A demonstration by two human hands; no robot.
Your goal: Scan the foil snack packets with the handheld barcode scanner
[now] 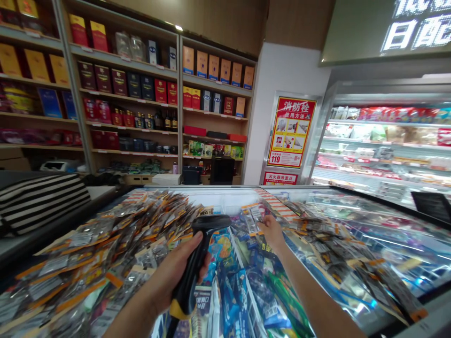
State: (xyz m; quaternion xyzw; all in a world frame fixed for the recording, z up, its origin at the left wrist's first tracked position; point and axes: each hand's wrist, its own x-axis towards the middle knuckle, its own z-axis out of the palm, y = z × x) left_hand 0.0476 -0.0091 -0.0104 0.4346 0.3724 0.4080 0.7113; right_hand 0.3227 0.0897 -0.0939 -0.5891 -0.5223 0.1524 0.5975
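Note:
My left hand (172,274) is wrapped round the black handle of a barcode scanner (197,258), whose head points forward over the chest freezer (373,244). My right hand (270,231) reaches further out and pinches a small clear packet with an orange header (254,214), lifted just above the frozen goods. A large heap of similar small packets (116,244) lies on the freezer's glass lid to the left. More of them (327,239) are spread on the lid to the right.
Blue and green frozen-food bags (243,286) fill the open freezer bin below my arms. A striped bag (38,199) rests on a counter at left. Shelves of boxed goods (141,89) line the back wall, and a refrigerated display case (384,145) stands at right.

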